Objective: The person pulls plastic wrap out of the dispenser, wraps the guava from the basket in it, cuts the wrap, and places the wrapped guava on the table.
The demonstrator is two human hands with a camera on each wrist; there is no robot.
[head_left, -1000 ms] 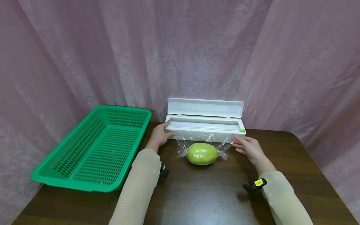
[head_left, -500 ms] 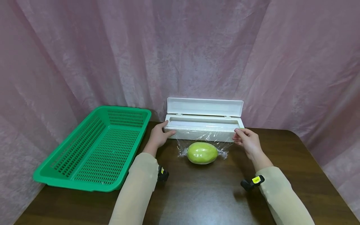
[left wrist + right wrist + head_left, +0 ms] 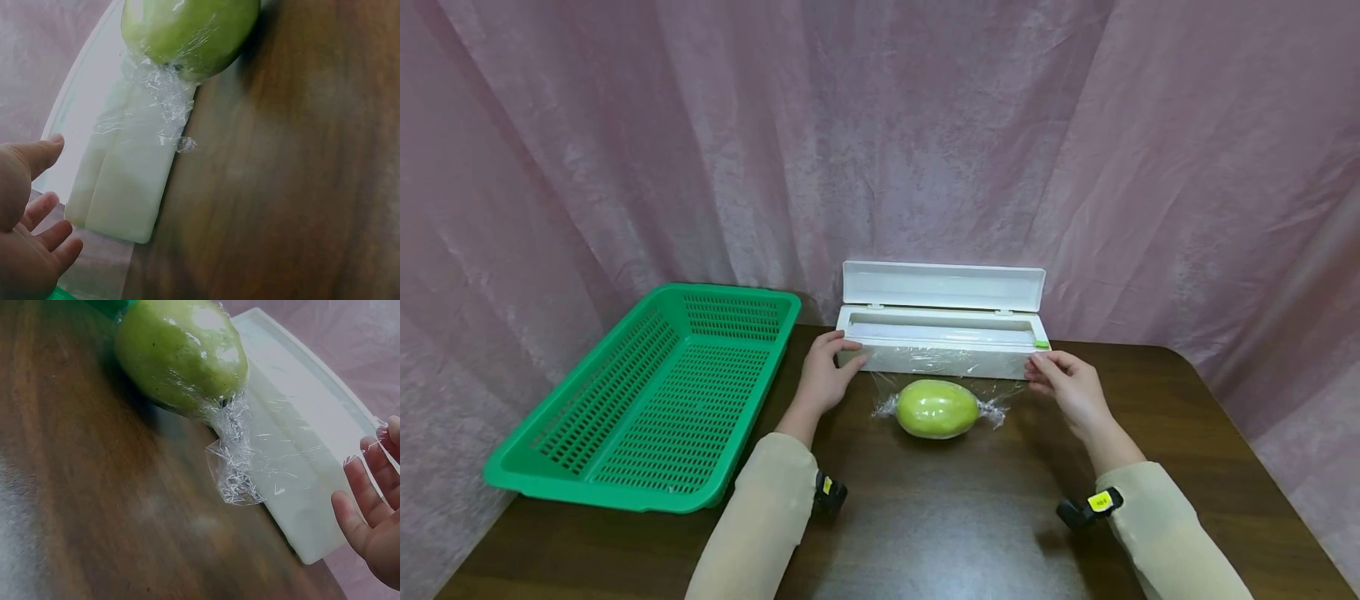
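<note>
A green oval fruit (image 3: 937, 409), wrapped in cling film with twisted ends, lies on the table just in front of a white cling film dispenser (image 3: 887, 360) with its lid raised. Clear cling film (image 3: 281, 447) stretches between the fruit and the dispenser's front. My right hand (image 3: 1071, 392) pinches the film's edge between thumb and fingertips at the dispenser's right front corner; its other fingers are spread. At the left front corner is my left hand (image 3: 823, 379), thumb and fingers apart. In the left wrist view its fingers (image 3: 55, 236) hold nothing visible.
A green slotted plastic basket (image 3: 790, 350) stands on the left of the dark wooden table (image 3: 925, 517). On the dispenser's right front edge sits a small green slider (image 3: 1042, 344). A pink curtain (image 3: 925, 150) hangs behind.
My right hand moved up over the green slider, then back slightly right and down, uncovering it. The left fingers shifted and curled a little at the dispenser's corner. The fruit stays in place.
</note>
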